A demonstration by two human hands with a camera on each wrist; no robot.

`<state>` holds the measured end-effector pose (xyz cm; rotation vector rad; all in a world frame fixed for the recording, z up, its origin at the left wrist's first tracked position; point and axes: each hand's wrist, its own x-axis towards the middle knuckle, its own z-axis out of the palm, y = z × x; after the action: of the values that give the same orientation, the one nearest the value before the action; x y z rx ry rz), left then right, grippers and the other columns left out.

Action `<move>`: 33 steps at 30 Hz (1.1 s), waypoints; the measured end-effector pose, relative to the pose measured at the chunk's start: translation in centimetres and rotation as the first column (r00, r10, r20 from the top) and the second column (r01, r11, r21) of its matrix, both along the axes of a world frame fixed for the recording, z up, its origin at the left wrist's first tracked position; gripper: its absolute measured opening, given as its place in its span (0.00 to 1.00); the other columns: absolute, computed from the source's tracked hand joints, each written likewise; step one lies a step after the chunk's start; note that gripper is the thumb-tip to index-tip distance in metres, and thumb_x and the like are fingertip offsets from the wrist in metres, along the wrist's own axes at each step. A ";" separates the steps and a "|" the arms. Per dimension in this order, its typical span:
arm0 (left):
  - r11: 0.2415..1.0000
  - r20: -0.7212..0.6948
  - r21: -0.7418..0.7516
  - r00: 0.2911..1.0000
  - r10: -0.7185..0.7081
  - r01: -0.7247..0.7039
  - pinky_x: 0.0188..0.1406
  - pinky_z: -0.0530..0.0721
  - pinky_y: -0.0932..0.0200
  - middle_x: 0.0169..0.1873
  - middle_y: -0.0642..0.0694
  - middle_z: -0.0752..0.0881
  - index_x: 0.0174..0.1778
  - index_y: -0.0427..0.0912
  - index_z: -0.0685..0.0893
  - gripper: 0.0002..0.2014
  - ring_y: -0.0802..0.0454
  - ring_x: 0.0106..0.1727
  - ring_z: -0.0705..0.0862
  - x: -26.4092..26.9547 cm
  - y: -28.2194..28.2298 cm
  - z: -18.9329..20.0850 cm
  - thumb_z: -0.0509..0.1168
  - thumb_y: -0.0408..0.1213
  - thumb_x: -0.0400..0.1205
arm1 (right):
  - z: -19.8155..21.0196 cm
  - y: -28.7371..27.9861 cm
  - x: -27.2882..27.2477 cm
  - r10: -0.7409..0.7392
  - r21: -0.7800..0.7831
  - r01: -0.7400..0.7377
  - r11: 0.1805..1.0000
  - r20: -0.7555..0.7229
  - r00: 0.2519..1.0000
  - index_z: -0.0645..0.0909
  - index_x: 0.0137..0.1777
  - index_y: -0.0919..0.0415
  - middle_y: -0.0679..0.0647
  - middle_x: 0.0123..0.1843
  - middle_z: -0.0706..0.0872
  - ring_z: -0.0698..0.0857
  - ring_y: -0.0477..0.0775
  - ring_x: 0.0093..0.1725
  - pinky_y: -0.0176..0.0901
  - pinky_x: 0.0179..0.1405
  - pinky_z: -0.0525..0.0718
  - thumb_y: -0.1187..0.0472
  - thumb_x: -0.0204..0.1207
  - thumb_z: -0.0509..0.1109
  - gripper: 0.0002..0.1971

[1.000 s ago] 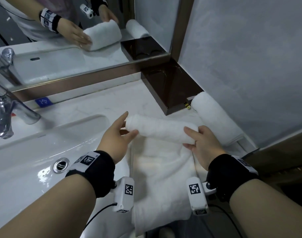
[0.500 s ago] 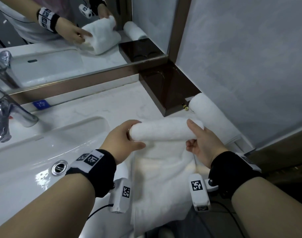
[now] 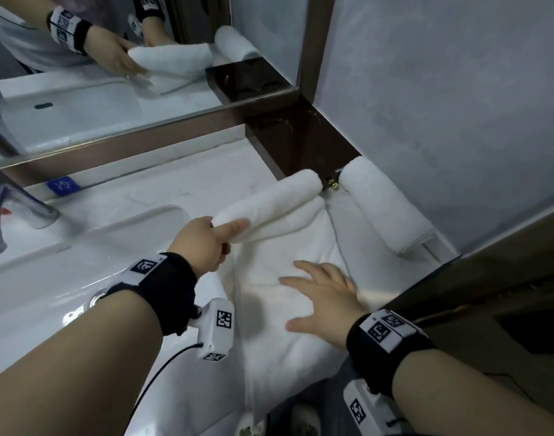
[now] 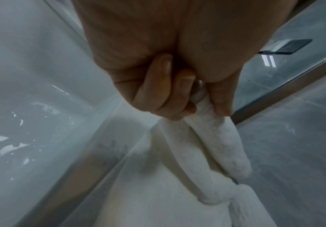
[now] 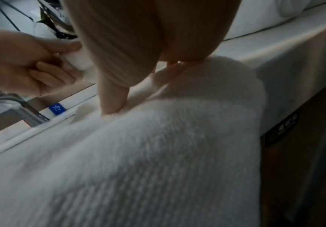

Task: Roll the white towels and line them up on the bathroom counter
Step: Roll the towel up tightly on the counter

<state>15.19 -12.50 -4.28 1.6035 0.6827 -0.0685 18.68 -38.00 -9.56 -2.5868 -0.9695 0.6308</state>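
A white towel (image 3: 288,350) lies on the counter and hangs over its front edge, its far part rolled into a tube (image 3: 269,206). My left hand (image 3: 206,240) grips the tube's left end (image 4: 214,138) and lifts it, thumb on top, so the tube slants toward the back right. Flat on the unrolled part rests my right hand (image 3: 322,294), fingers spread; its fingertips (image 5: 113,106) press into the cloth. A finished rolled towel (image 3: 385,209) lies against the right wall.
The white sink basin (image 3: 64,278) with its drain is to the left, a chrome tap (image 3: 5,209) at the far left. A dark brown box (image 3: 304,146) fills the back corner under the mirror (image 3: 112,58). The counter edge (image 5: 255,50) drops off at the right.
My right hand has let go of the tube's right end and come down flat on the unrolled part. The left hand has swung the tube so its far end points toward the back right.
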 end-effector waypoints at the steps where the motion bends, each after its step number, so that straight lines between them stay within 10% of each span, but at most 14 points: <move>1: 0.999 -0.004 -0.018 1.000 0.027 -0.027 0.17 0.66 0.61 0.23 0.46 0.76 0.41 0.40 0.77 0.22 0.54 0.17 0.67 0.1 0.0 0.0 0.75 0.56 0.73 | 0.1 -0.2 0.1 0.010 -0.003 -0.010 1.000 -0.006 1.000 0.56 0.74 0.24 0.27 0.80 0.49 0.47 0.44 0.77 0.48 0.73 0.48 0.28 0.56 0.69 0.44; 14: 0.976 -0.056 -0.203 0.996 0.065 -0.075 0.14 0.60 0.69 0.24 0.43 0.75 0.46 0.40 0.75 0.22 0.53 0.16 0.61 -0.6 -1.1 -0.7 0.73 0.55 0.76 | 1.0 -3.4 -1.0 0.125 -0.093 -0.125 0.988 -0.005 0.992 0.65 0.69 0.27 0.26 0.75 0.56 0.53 0.44 0.73 0.43 0.65 0.54 0.42 0.44 0.81 0.48; 23: 0.961 -0.105 -0.208 0.972 -0.208 0.183 0.17 0.56 0.65 0.21 0.39 0.73 0.33 0.41 0.78 0.22 0.52 0.16 0.60 -3.0 -3.1 -1.2 0.70 0.58 0.76 | 2.1 -2.7 -1.9 -0.010 -0.002 0.010 1.000 0.033 0.999 0.75 0.63 0.33 0.34 0.66 0.69 0.63 0.48 0.68 0.45 0.64 0.60 0.34 0.65 0.69 0.25; 28: 0.941 -0.109 -0.204 0.949 -0.297 0.271 0.18 0.56 0.63 0.22 0.38 0.72 0.29 0.38 0.77 0.26 0.51 0.18 0.60 -3.5 -3.7 -1.5 0.70 0.60 0.73 | 1.9 -0.1 -1.4 0.035 0.002 -0.035 0.999 0.085 0.996 0.60 0.80 0.37 0.41 0.83 0.58 0.54 0.50 0.81 0.50 0.80 0.52 0.37 0.71 0.68 0.37; 33: 0.950 -0.121 -0.222 0.961 -0.249 0.218 0.19 0.56 0.62 0.21 0.39 0.72 0.38 0.37 0.78 0.26 0.51 0.17 0.61 -3.3 -3.2 -1.5 0.70 0.61 0.73 | 1.4 -0.7 -1.3 0.082 -0.105 -0.075 0.992 0.062 0.995 0.63 0.76 0.33 0.37 0.80 0.59 0.56 0.48 0.77 0.50 0.69 0.58 0.30 0.59 0.72 0.42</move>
<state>11.94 -15.72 -5.80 1.4803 0.5743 -0.4245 17.35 -38.71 -8.18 -2.6857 -1.0915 0.6342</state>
